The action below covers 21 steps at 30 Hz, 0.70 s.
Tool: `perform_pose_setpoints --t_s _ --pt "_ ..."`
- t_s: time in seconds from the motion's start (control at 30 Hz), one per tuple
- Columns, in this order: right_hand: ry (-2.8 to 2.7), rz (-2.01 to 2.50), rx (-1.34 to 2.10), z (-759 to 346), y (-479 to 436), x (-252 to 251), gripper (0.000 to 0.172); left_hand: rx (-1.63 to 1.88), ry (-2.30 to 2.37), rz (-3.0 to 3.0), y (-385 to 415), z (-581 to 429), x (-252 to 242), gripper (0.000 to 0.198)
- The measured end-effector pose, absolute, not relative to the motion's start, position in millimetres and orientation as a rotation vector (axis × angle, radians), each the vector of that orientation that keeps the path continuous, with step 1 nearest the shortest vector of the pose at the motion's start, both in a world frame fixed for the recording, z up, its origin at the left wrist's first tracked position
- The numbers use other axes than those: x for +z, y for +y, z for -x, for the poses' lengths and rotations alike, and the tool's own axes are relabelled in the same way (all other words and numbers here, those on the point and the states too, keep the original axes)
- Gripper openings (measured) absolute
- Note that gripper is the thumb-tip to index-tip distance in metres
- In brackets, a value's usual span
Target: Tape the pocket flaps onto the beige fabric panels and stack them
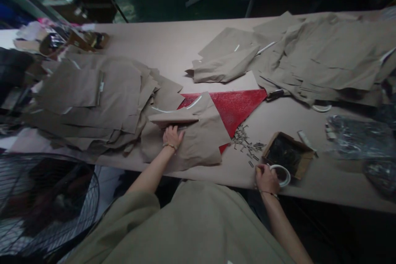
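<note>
My left hand [173, 137] lies on a brown-grey cut fabric piece [198, 148], its fingers stretched out and thumb apart. The fingertips meet the lower edge of a folded flap [173, 119] that stands up from the fabric and partly hides them. A curved white strip [194, 103] runs along the fabric's upper edge. At the front of the table, my right hand [267, 179] is closed against the left side of a white roll of tape [286, 176], its fingers bent at the rim. Under the fabric lies a red board or mat [230, 107].
Small metal pieces [243, 137] lie scattered beside an open cardboard box [305, 161] with dark contents. Fabric stacks lie at left [120, 107] and right [337, 53]. Clear plastic bags [359, 136] sit far right. A wire fan guard [46, 198] stands at the table's near left.
</note>
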State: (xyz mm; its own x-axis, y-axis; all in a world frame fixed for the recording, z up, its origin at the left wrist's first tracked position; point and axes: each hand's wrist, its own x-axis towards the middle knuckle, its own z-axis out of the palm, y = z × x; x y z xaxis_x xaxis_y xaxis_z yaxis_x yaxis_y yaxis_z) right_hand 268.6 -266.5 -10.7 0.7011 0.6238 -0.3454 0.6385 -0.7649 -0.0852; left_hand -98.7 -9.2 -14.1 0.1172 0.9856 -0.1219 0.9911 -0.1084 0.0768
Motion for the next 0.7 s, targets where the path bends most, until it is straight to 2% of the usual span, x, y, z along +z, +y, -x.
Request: perform_pose_setpoints --t_s 0.07,0.17,0.4,0.53,0.7 --pt "1.091 -2.909 -0.559 -268 -270 -8 0.034 -0.062 2.014 -2.203 9 86 -14 0.057" --pt "1.134 -3.051 -0.633 -265 -277 -4 0.036 -0.030 2.006 -2.136 30 70 -10 0.048" --pt "1.507 -3.218 -1.077 -248 -265 16 0.044 -0.113 1.953 -2.004 27 47 1 0.030" --pt "1.651 -3.182 -1.329 -221 -234 31 0.040 -0.207 1.793 -2.071 -5 38 3 0.029" --pt "1.834 -2.925 -1.612 -178 -175 37 0.029 -0.257 1.781 -2.088 -24 29 11 0.031"
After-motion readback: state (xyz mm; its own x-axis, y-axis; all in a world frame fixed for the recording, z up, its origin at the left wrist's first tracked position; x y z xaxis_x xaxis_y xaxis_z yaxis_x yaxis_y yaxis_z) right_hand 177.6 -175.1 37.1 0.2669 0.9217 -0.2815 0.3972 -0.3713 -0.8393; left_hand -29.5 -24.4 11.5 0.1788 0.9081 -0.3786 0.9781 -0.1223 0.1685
